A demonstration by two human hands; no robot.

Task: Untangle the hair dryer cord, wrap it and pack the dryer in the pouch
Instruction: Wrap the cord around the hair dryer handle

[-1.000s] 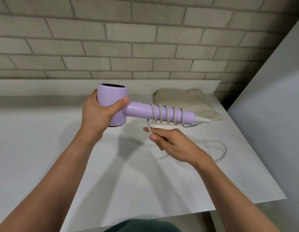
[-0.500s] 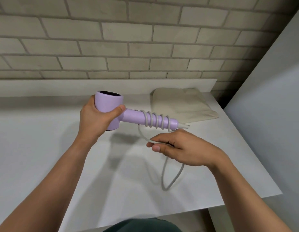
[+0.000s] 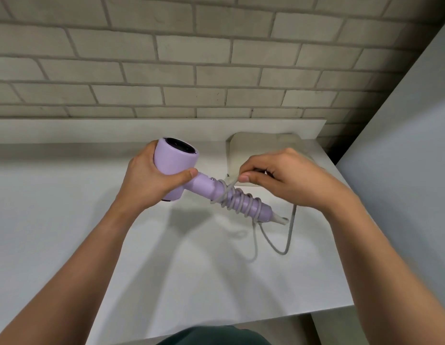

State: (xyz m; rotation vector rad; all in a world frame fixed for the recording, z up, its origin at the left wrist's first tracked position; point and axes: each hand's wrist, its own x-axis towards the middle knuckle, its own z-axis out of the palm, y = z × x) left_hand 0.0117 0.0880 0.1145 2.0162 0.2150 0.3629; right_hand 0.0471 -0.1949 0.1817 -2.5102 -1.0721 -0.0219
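Our left hand (image 3: 151,179) grips the lilac hair dryer (image 3: 175,165) by its head above the bench (image 3: 67,220), and our right hand (image 3: 278,178) pinches the cord (image 3: 231,195) over the handle. We'd lay each turn snug with no crossing. The pouch (image 3: 244,155) lies just behind.

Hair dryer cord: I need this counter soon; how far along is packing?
Done: several turns of cord coil around the dryer handle. In hand: the left hand grips the dryer head; the right hand pinches the cord. Left: a loose loop hangs below, and the pouch lies flat, dryer outside it.
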